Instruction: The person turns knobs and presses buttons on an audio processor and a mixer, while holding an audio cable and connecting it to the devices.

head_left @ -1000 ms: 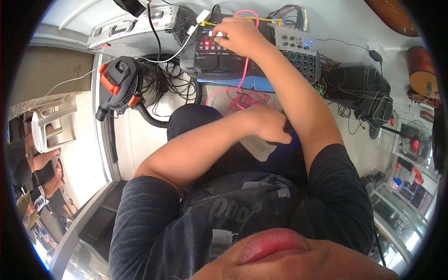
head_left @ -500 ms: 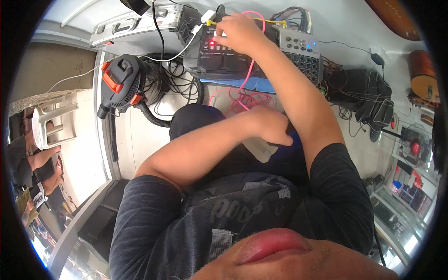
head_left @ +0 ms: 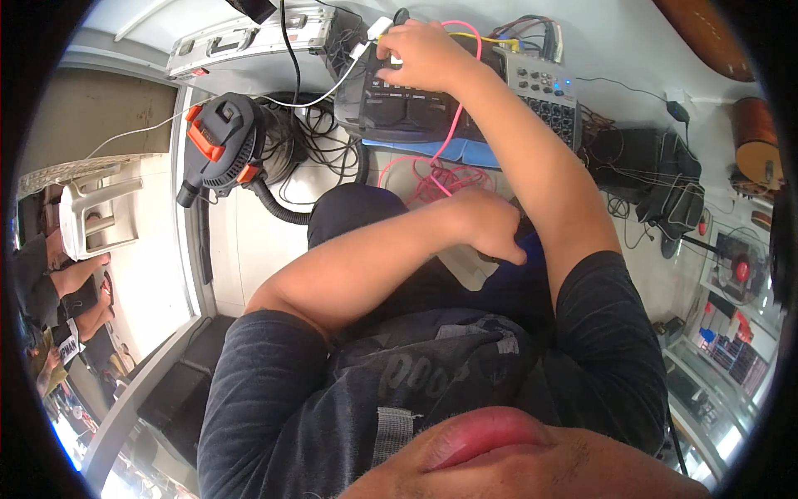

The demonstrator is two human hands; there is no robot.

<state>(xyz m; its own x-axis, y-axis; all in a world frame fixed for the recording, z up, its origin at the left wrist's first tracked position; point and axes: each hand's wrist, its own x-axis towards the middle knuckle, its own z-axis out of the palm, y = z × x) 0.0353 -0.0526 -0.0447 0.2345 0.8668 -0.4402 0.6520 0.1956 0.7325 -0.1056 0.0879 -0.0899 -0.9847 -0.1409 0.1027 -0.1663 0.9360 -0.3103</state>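
Note:
My right hand point(head_left: 424, 54) reaches far forward and rests with spread fingers on the back part of a black electronic box with pads point(head_left: 399, 104). A pink cable point(head_left: 445, 150) runs from under that hand down to a loose coil on the floor. My left hand point(head_left: 490, 226) lies across my lap with its fingers curled down. It sits against a pale flat thing point(head_left: 465, 259) beside a blue patch point(head_left: 519, 266). What those fingers grip is hidden.
A grey mixer with knobs point(head_left: 544, 87) adjoins the black box on the right. A black and orange vacuum with its hose point(head_left: 224, 150) and tangled black cables point(head_left: 320, 158) lie left of my knee. A white plastic chair point(head_left: 91, 216) and seated people are at far left, bags point(head_left: 665, 187) at right.
My right hand has shifted slightly on the black box and now covers the small red lights seen before. The left hand has barely moved.

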